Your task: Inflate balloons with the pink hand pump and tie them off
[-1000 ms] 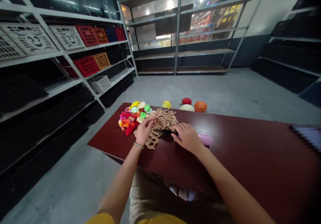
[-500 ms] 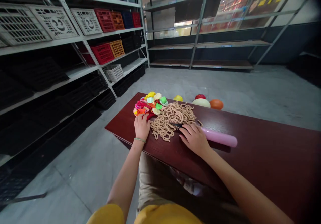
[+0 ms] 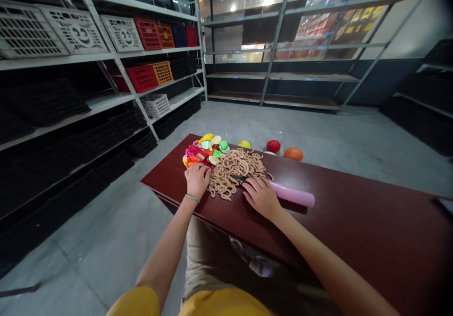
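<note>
My left hand (image 3: 197,180) lies on the dark red table with its fingers out, touching the near edge of a heap of limp, bright-coloured balloons (image 3: 194,151). To the right of that heap spreads a pile of tan, curled, worm-like pieces (image 3: 230,170). My right hand (image 3: 262,197) rests palm down with its fingers apart at the pile's right side. Beside its fingers a thin black tip pokes over the tan pieces. A pink tube (image 3: 293,194) extends to the right from behind this hand; whether the black tip belongs to it is hidden.
Beyond the table (image 3: 354,221) several round balloons show, among them an orange one (image 3: 293,154) and a red one (image 3: 273,146). Shelving with crates (image 3: 147,33) stands on the left. Another rack (image 3: 271,70) is at the back. A dark flat object (image 3: 446,204) lies at the table's right end.
The view has turned slightly right, so everything sits further left. The pale balloon behind the table is now mostly hidden. Both hands keep nearly the same place on the table.
</note>
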The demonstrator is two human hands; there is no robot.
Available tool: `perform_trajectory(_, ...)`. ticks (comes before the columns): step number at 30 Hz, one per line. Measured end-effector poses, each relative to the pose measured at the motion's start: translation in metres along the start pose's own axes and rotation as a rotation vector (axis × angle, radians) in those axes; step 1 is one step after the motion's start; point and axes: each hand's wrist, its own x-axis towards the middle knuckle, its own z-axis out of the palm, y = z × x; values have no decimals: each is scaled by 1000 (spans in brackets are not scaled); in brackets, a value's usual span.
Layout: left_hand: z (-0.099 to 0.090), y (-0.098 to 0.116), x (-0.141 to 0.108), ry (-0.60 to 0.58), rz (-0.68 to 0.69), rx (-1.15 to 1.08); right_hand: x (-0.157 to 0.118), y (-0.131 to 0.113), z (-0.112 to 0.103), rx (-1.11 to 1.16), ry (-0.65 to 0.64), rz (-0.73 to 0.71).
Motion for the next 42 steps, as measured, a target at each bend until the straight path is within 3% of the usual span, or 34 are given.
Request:
perform_trajectory(4, 0, 22, 17, 29, 53, -297, -6, 22, -16, -19, -81, -2)
perform_trajectory(7, 6, 46, 32, -14, -7, -521, -22, 48, -37, -40, -156, 52)
perform_trajectory(11, 30, 88, 56, -187, -160, -868, -50, 77, -56, -66, -254, 125)
perform_trajectory(14, 54, 116, 71, -310, -228, -1224, -66, 85, -55, -101, -227, 181)
perform_trajectory(18, 76, 125, 76, -311, -281, -1541, -76, 87, -49, -120, -168, 205)
perform_trajectory(22, 83, 111, 70, -219, -362, -1596, -83, 92, -53, -95, -143, 215)
perform_trajectory(26, 84, 107, 65, -207, -387, -1546, -88, 100, -61, -31, -76, 311)
perform_trajectory(34, 84, 118, 57, -341, -443, -1583, -90, 101, -66, -7, 30, 418)
perform_trajectory(42, 84, 127, 51, -399, -359, -1574, -89, 101, -66, -44, 101, 461)
